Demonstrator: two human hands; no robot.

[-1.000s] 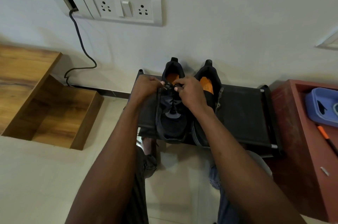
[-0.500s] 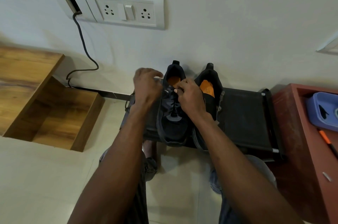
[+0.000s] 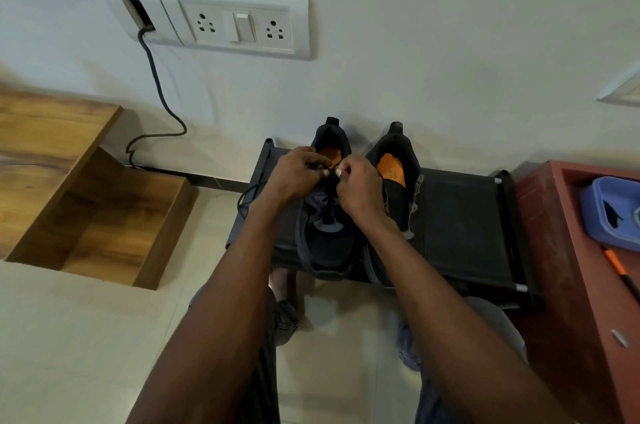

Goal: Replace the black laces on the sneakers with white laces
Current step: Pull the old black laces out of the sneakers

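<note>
two black mesh sneakers with orange insoles [image 3: 325,236] stand side by side at the left end of a low black fabric rack [image 3: 464,222]. left hand [image 3: 294,176] and right hand [image 3: 360,189] pinch the black lace [image 3: 330,174] atop the left sneaker.

The two low fabric sneakers are black: the left black sneaker [image 3: 325,243] has a grey patch on its tongue and an orange insole, and the right black sneaker [image 3: 398,181] shows an orange insole too. The thin black lace [image 3: 247,196] matches the black fabric shoe rack [image 3: 464,229]. The wall is off-white, with a white plastic socket plate [image 3: 239,23] and a dark grey cable [image 3: 157,84]. The wooden step unit [image 3: 86,202] is brown with grain. The red-brown cabinet [image 3: 554,250] carries a blue plastic tray [image 3: 609,212] and an orange and black pen [image 3: 620,273].
</note>
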